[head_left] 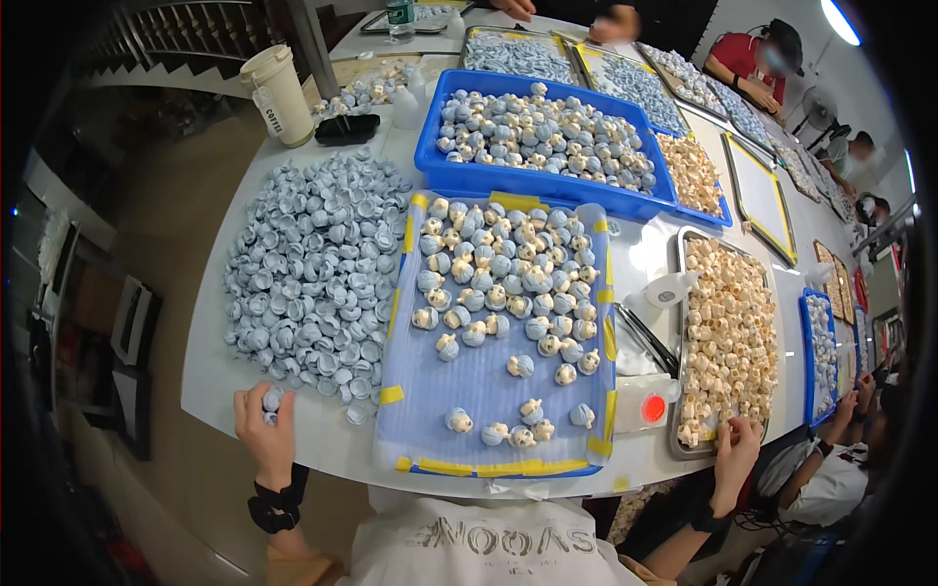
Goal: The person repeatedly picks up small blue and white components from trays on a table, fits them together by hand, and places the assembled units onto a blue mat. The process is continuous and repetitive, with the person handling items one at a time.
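At the near left table edge, my left hand (266, 438) is closed with a small pale blue cup-shaped shell (273, 398) between thumb and fingers. It is beside a large heap of such shells (313, 273). My right hand (738, 457) reaches to the near end of a metal tray (676, 430) full of small cream pieces (728, 342). Its fingers are bent and pinched at a cream piece there. Between my hands lies a blue-lined tray (420, 415) edged with yellow tape. Small round blue-and-cream figures (521, 365) are spread over it, densest at its far end.
Behind the lined tray stands a blue bin (547, 181) of figures. Black tweezers (645, 337), a white squeeze bottle (670, 289) and a clear bottle with a red cap (645, 405) lie between the trays. A large cup (277, 96) stands far left. Co-workers (757, 63) sit around the table.
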The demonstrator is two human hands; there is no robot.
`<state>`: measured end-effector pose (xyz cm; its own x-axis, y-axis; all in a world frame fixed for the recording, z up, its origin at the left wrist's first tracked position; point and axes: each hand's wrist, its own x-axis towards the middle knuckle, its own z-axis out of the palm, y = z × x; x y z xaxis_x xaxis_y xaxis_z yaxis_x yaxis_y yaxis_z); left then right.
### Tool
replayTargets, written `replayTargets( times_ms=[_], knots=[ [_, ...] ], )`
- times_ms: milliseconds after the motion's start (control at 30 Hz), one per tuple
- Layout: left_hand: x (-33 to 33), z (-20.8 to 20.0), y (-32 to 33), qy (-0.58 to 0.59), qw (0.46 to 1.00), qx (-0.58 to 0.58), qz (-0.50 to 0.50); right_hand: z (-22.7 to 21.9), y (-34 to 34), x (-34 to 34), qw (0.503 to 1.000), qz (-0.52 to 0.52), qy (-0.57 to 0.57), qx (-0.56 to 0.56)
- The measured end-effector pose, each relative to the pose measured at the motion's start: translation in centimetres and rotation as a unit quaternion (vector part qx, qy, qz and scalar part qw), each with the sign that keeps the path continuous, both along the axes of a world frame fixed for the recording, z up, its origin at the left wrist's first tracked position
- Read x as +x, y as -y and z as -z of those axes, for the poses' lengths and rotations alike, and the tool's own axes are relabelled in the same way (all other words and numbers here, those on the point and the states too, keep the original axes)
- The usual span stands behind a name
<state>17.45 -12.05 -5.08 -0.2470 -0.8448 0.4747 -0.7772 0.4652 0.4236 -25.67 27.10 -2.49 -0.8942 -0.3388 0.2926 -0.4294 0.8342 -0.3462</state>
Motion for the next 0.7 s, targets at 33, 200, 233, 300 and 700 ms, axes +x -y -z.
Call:
replayTargets(
  times_ms=[33, 200, 233, 300, 700],
  knots=[
    [0.0, 0.1, 0.1, 0.001, 1.000, -0.003, 0.001, 0.3, -0.1, 0.2, 1.000, -0.001, 0.004, -0.006],
    [0.0, 0.0, 0.0, -0.033, 0.999, -0.020, -0.003, -0.1, -0.5, 0.2, 1.000, -0.023, 0.001, -0.005],
    [-0.1, 0.0, -0.1, -0.034, 0.999, -0.016, 0.003, -0.1, -0.6, 0.2, 1.000, -0.021, -0.006, 0.001],
    [0.2, -0.1, 0.1, -0.036, 0.999, -0.009, 0.010, 0.2, -0.6, 0.0, 0.999, -0.023, -0.010, -0.023],
    [1.4, -1.6, -0.1, -0.201, 0.964, 0.157, 0.073, -0.2, 0.0, 1.0, 0.983, -0.026, 0.009, -0.179]
  ],
)
